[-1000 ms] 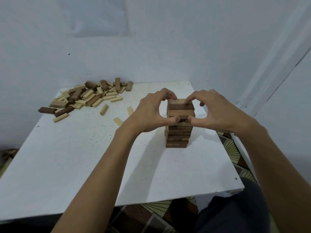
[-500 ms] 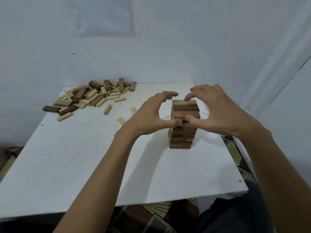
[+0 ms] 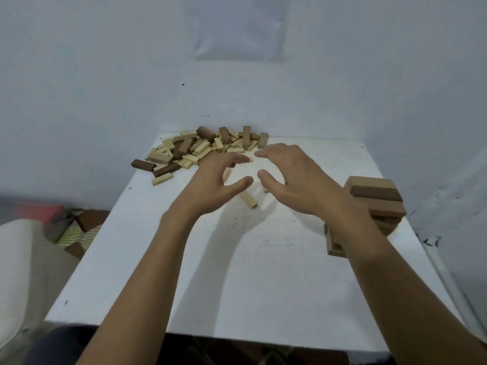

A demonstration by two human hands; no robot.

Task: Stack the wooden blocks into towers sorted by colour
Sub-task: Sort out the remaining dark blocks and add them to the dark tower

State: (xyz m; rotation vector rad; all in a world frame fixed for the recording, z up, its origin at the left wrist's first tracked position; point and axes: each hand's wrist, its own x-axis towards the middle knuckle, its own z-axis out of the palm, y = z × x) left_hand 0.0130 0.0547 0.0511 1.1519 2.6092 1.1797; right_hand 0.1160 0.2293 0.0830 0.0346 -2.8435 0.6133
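White table [image 3: 263,272] below; I see left hand [image 3: 213,183] and right hand [image 3: 292,180] spread, empty, above a pale block [image 3: 247,200].

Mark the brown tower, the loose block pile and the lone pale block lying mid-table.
brown tower [image 3: 376,193]: head view, on the dark block near its top.
loose block pile [image 3: 200,151]: head view, middle of the heap.
pale block [image 3: 249,200]: head view, its top face.

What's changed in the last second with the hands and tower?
The left hand and right hand let go of the brown tower and moved toward the mixed block pile, both open and empty above the table. Tower and pile stayed as they were.
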